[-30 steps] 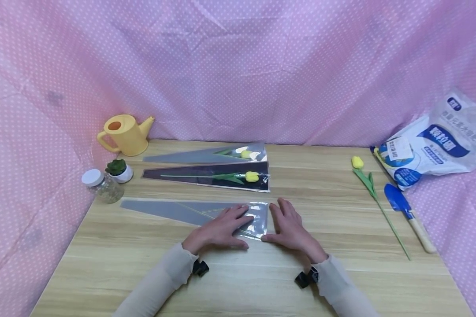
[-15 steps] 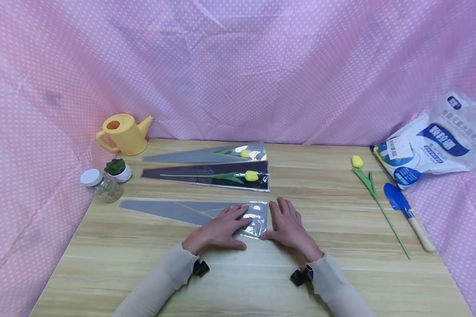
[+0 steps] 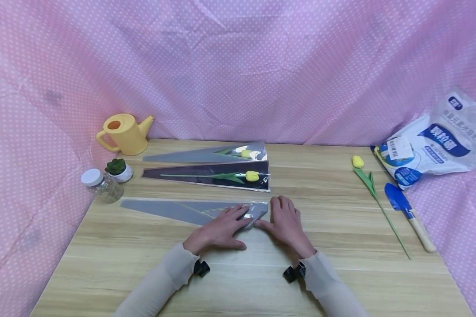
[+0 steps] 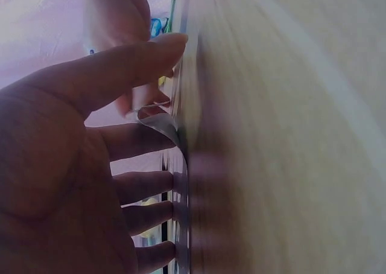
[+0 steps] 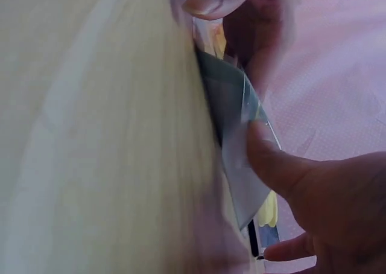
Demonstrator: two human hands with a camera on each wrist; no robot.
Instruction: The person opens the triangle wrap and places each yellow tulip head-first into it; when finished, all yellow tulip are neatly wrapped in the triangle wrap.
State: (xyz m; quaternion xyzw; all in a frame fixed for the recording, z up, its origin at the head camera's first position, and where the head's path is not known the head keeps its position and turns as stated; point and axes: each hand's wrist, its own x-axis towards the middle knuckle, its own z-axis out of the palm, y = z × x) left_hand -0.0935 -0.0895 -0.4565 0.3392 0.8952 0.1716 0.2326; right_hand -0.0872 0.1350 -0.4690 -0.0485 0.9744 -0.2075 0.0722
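A grey, gold-lined flower sleeve (image 3: 158, 208) of clear film lies on the table, its wide end to the right. My left hand (image 3: 222, 226) rests on its wide part, fingers stretched out. At that end my right hand (image 3: 285, 224) has its fingertips by the far corner, while its thumb pushes on the near corner, well apart from the fingers. The raised film corner (image 5: 241, 183) bends upward at the thumb in the right wrist view. Behind lie a black sleeve (image 3: 174, 172) with a yellow tulip (image 3: 252, 176) and a second grey sleeve (image 3: 178, 155), also with a tulip.
At the left stand a yellow watering can (image 3: 127, 136), a potted succulent (image 3: 119, 171) and a white-lidded jar (image 3: 105, 189). On the right lie a loose tulip (image 3: 358, 161), a blue trowel (image 3: 398, 200) and a white printed bag (image 3: 440, 141). A pink dotted cloth (image 3: 238, 70) hangs behind.
My right hand has moved slightly left, its thumb shifting away from me and in. The sleeve's near right corner, flat before, is now bent up. The left hand stays put.
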